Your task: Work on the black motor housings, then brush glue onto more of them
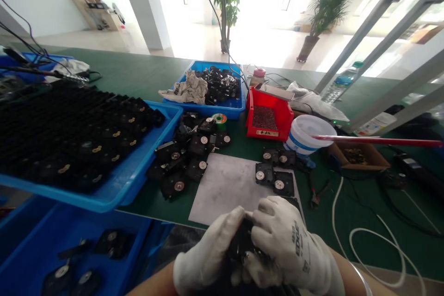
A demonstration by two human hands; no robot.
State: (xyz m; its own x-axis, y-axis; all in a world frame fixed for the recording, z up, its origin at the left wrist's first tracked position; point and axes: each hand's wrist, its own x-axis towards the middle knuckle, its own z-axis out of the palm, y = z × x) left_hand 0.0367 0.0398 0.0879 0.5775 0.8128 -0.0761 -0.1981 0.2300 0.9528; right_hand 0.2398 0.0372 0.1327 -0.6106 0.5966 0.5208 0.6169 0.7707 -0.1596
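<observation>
My left hand (204, 249) and my right hand (286, 240), both in white work gloves, grip a black disc-drive casing (243, 240) close to my body. The fingers of both hands wrap around it and hide most of it. Just ahead of my hands lies a pale grey sheet (222, 189). Two similar black casings with silver hubs (274, 178) rest on its right part. More of them lie in a loose heap (187, 157) beyond its left edge.
A blue tray of black casings (152, 148) fills the left, above another blue tray (21, 259). Farther back stand a blue bin of black scrap (208, 111), a red bin (268, 115) and a white bucket (305, 141). Pliers (317, 194) and a white cable (374, 249) lie right.
</observation>
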